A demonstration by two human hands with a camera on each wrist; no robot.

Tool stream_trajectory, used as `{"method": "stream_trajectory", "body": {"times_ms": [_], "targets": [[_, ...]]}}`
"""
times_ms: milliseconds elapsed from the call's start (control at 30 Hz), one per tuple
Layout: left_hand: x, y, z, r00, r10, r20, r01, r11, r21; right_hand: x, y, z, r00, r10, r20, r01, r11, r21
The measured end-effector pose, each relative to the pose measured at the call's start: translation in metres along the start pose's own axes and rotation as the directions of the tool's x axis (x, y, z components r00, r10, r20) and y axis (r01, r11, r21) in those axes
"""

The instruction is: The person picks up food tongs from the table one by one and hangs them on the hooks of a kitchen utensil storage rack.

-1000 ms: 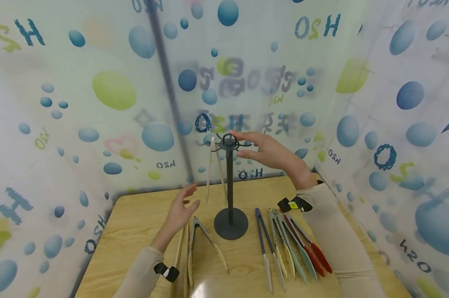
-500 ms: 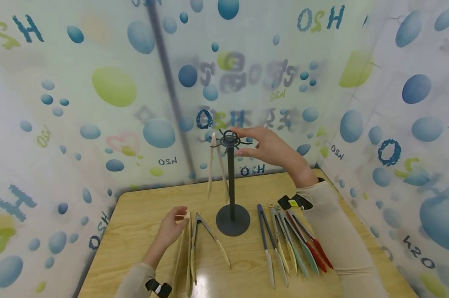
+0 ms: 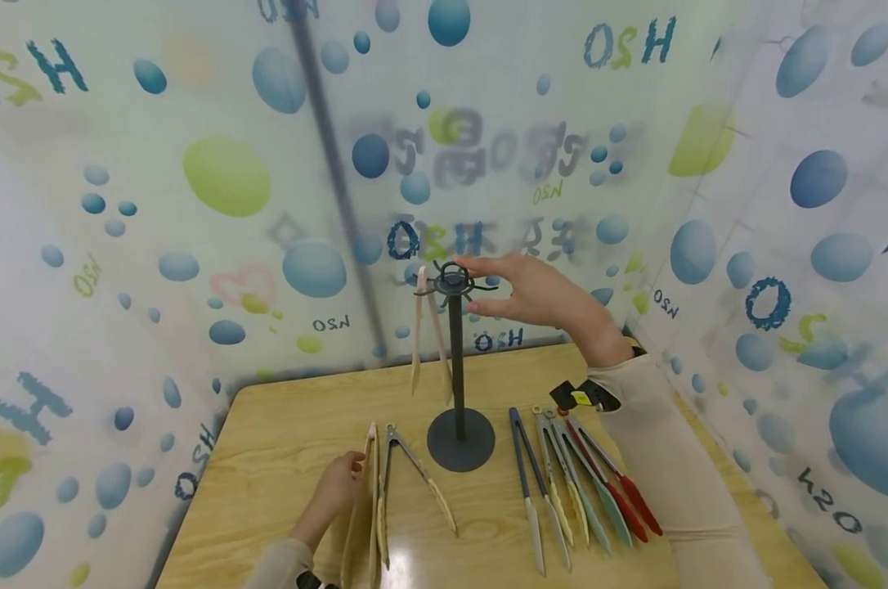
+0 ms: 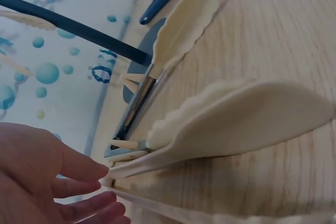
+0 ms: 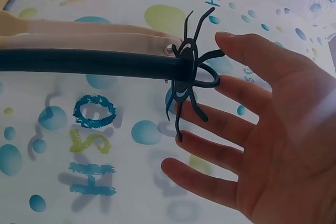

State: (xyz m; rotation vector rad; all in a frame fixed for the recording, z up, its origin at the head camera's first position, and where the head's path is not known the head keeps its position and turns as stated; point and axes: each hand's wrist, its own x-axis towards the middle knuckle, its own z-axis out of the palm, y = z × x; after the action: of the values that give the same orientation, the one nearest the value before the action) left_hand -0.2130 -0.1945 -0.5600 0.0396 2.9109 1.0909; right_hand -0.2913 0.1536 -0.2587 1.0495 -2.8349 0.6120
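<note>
My left hand (image 3: pixel 337 487) is beside the upper end of beige tongs (image 4: pixel 252 121) lying on the table, thumb and fingertips right at their narrow end in the left wrist view. Next to them lie metal tongs with cream scalloped tips (image 3: pixel 439 499), spread apart. My right hand (image 3: pixel 540 290) is at the top of a dark rack (image 3: pixel 456 360) with a ring of hooks. Its fingers (image 5: pixel 210 174) are spread behind the hooks, the thumb at one hook. Pale pink tongs (image 3: pixel 418 335) hang from a hook on the rack's left side.
On the table (image 3: pixel 282 433), right of the rack's round base (image 3: pixel 461 442), lie blue-handled tongs (image 3: pixel 521 458), cream-tipped tongs (image 3: pixel 554 491), green-tipped tongs (image 3: pixel 612 511) and red tongs (image 3: pixel 639 503) in a row. A patterned curtain (image 3: pixel 230 245) encloses the table.
My left hand has come down and toward me from beside the rack to the beige tongs on the table. My right hand stays at the rack's top.
</note>
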Motion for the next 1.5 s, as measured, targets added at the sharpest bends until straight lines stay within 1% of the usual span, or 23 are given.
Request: {"method": "stream_trajectory", "body": {"times_ms": [100,267,467,567,700,800,900,967,1067,1200,1400,1467,1500], "targets": [[-0.002,-0.004,0.003,1.0,0.008,-0.006,-0.008,1.0,0.027,0.0,-0.002,-0.003,1.0,0.01,0.02,-0.01,1.0,0.007],[-0.002,-0.008,0.008,1.0,0.002,-0.009,-0.002,0.999,0.035,0.0,-0.003,-0.005,0.999,0.02,0.033,-0.02,1.0,0.001],[-0.001,-0.014,0.011,1.0,-0.009,-0.009,0.009,1.0,0.011,0.001,-0.001,0.0,0.999,0.006,0.033,-0.006,1.0,0.024],[-0.002,-0.016,0.012,1.0,-0.016,-0.011,0.016,1.0,-0.006,0.001,0.0,0.002,1.0,0.004,0.029,-0.004,1.0,0.018],[-0.001,-0.018,0.013,1.0,-0.008,-0.021,0.008,1.0,-0.03,0.001,0.001,0.003,1.0,0.002,0.028,-0.002,1.0,0.011],[0.0,-0.019,0.015,0.999,0.004,-0.032,-0.005,1.0,-0.021,0.001,0.001,0.003,0.999,0.002,0.032,-0.002,1.0,0.003],[-0.001,-0.018,0.015,0.999,-0.012,-0.035,0.012,1.0,-0.005,0.001,0.001,0.004,0.999,0.003,0.039,-0.002,1.0,-0.011],[-0.001,-0.016,0.014,0.999,-0.023,-0.033,0.023,1.0,-0.007,0.002,0.001,0.004,0.999,-0.001,0.04,0.002,1.0,-0.02],[-0.001,-0.013,0.009,0.998,-0.058,-0.028,0.057,0.998,-0.023,0.003,0.001,0.005,0.999,-0.014,0.037,0.015,1.0,-0.024],[-0.002,-0.01,0.002,0.997,-0.08,-0.023,0.079,0.996,-0.036,0.005,0.002,0.005,0.999,-0.019,0.029,0.02,0.999,-0.025],[-0.002,-0.012,-0.004,0.996,-0.07,-0.06,0.067,0.996,-0.053,0.006,0.001,0.005,1.0,-0.015,0.023,0.015,1.0,-0.004],[-0.002,-0.013,-0.007,0.996,-0.051,-0.074,0.047,0.997,-0.053,0.007,0.002,0.005,1.0,-0.017,0.021,0.017,1.0,0.009],[-0.003,-0.012,-0.009,0.996,-0.052,-0.073,0.048,0.997,-0.061,0.007,0.002,0.005,1.0,-0.017,0.02,0.017,1.0,0.015]]}}
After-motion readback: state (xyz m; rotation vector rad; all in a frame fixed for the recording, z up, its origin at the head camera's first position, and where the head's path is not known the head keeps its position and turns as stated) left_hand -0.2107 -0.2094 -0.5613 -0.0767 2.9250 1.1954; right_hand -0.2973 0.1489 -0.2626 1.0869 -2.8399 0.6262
